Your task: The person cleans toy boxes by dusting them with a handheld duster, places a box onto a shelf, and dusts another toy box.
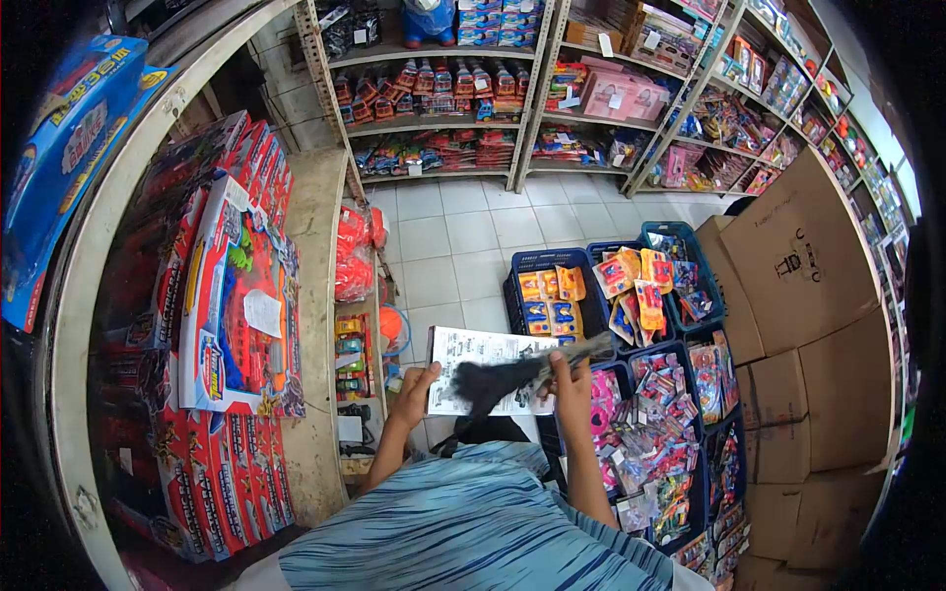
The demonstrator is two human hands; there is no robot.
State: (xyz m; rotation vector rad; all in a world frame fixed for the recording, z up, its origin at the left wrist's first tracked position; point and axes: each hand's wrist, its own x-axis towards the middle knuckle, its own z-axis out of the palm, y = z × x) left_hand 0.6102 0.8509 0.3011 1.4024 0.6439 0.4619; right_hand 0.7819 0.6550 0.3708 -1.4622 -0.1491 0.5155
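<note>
In front of my torso is a flat white box (455,347) with dark print on its face. My left hand (417,392) grips its left edge, thumb on the near face and the other fingers hidden behind. A dark rag (493,382), blurred by motion, lies across the front of the box and covers part of the print. My right hand (569,382) is closed around the rag near the box's right side, and a greyish end of it sticks out beyond the fingers.
At left, a shelf (320,246) carries stacked red toy boxes (222,473) and a boxed toy set (241,305). Blue crates (537,259) of packaged toys stand on the tiled floor (473,234) to the right. Large cardboard boxes (818,364) line the far right. Stocked racks (522,148) stand behind.
</note>
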